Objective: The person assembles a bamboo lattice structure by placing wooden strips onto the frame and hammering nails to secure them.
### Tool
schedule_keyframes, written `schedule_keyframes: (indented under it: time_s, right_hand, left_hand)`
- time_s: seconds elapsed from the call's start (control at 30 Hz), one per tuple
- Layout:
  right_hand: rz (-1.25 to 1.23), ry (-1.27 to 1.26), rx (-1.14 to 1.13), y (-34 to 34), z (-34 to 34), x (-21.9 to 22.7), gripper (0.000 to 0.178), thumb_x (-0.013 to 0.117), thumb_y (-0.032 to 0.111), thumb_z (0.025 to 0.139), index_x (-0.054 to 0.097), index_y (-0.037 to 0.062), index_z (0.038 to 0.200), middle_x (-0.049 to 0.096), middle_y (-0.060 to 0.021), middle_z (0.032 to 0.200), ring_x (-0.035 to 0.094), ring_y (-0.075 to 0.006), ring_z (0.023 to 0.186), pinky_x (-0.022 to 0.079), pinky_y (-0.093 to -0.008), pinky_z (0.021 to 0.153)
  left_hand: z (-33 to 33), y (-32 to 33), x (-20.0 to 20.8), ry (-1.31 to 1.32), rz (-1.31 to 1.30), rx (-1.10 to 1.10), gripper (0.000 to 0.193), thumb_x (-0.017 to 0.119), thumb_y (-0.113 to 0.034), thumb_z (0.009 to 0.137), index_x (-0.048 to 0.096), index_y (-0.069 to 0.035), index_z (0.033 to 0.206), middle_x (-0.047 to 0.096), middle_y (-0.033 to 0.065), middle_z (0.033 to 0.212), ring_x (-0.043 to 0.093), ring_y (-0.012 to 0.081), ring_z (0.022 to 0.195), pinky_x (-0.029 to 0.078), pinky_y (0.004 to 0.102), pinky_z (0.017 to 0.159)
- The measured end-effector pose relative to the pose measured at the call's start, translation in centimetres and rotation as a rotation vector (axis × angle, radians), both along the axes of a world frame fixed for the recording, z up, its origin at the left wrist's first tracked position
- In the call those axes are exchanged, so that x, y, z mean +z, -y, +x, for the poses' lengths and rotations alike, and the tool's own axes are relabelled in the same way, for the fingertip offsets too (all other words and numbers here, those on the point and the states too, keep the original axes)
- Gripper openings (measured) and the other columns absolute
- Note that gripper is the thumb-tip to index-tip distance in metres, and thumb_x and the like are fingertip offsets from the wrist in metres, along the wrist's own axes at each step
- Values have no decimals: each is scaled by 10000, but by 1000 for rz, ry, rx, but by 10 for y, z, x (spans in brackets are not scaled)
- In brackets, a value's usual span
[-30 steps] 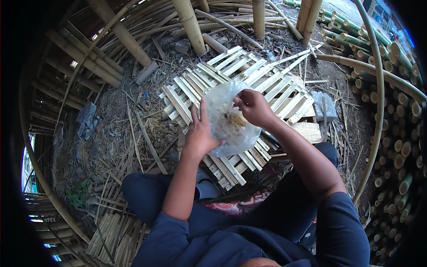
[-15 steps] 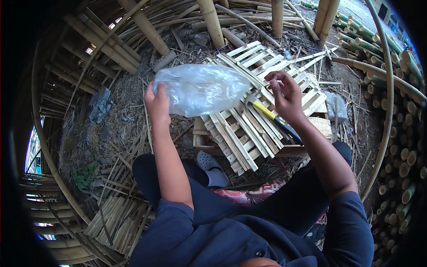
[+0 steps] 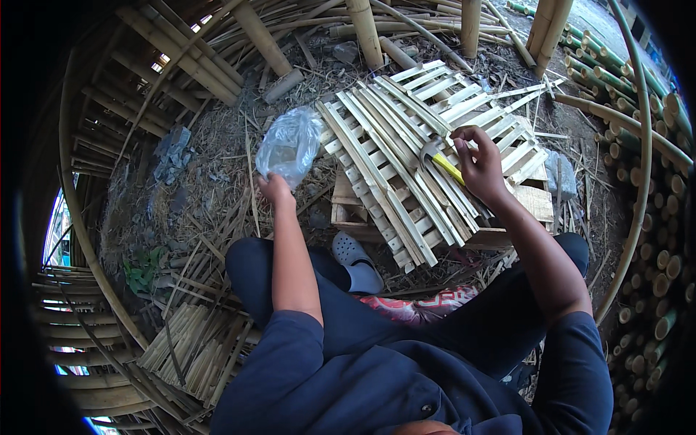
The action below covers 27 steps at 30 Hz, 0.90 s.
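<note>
A clear plastic bag [image 3: 291,141] hangs bunched from my left hand [image 3: 276,190], which is closed on its near end, left of the slats. My right hand [image 3: 480,165] is raised over the right part of a bamboo slat panel [image 3: 377,177], thumb and fingers curled together; anything between them is too small to make out. Partly behind that hand lies a hammer [image 3: 448,167] with a yellow grip, its metal head on the slats. The panel of crossed strips rests on a low wooden crate [image 3: 348,194].
Cut bamboo poles [image 3: 663,268] are stacked along the right. Split strips [image 3: 190,348] lie in a pile at lower left. Upright bamboo posts [image 3: 365,32] stand at the back. A grey block [image 3: 560,174] sits right of the crate, and my grey clog [image 3: 351,249] is in front.
My left hand has drawn the bag leftward, away from my right hand and off the panel; the bag now hangs bunched instead of stretched sideways. My right hand stays curled over the panel.
</note>
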State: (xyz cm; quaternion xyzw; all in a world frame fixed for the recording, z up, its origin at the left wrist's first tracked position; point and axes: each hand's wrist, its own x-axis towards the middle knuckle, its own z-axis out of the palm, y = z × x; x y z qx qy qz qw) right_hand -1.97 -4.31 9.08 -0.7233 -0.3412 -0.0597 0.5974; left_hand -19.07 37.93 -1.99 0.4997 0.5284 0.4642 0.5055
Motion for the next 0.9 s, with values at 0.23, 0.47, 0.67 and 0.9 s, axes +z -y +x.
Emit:
schedule_keyframes:
  time_s: [0.23,0.47,0.67,0.9]
  right_hand:
    - [-48,-20,40,-5,-3,-7,81,648,72,1022,639,11,1074,714,-125,1031,703,-246,929,579,-362,744]
    - [-236,-329,56,0,-6,-1,249,686,224,1031,669,-6,1128,733,-150,1058,709,-232,963,571,-376,793]
    - [-200,-290,133,0,2,-18,353,698,315,1021,721,-36,1054,751,-150,963,700,-241,920,538,-386,867]
    - [-157,-512,241,5,-11,-7,314,686,290,1042,730,-20,1059,731,-63,897,610,-99,851,520,-319,801]
  left_hand:
    - [-40,11,-149,-124,-526,15,552,577,-180,935,517,-28,1463,586,229,1432,603,366,1293,499,439,1048]
    - [-32,21,-133,-487,-683,86,586,700,-191,850,543,30,1369,522,277,1430,583,449,1258,518,510,1051]
    - [13,25,-32,-181,367,179,418,639,32,843,594,31,1259,588,199,1280,617,324,1109,525,433,954]
    - [56,181,132,-180,339,-1272,426,739,-234,970,662,-33,1337,718,80,1105,672,156,1028,577,323,910]
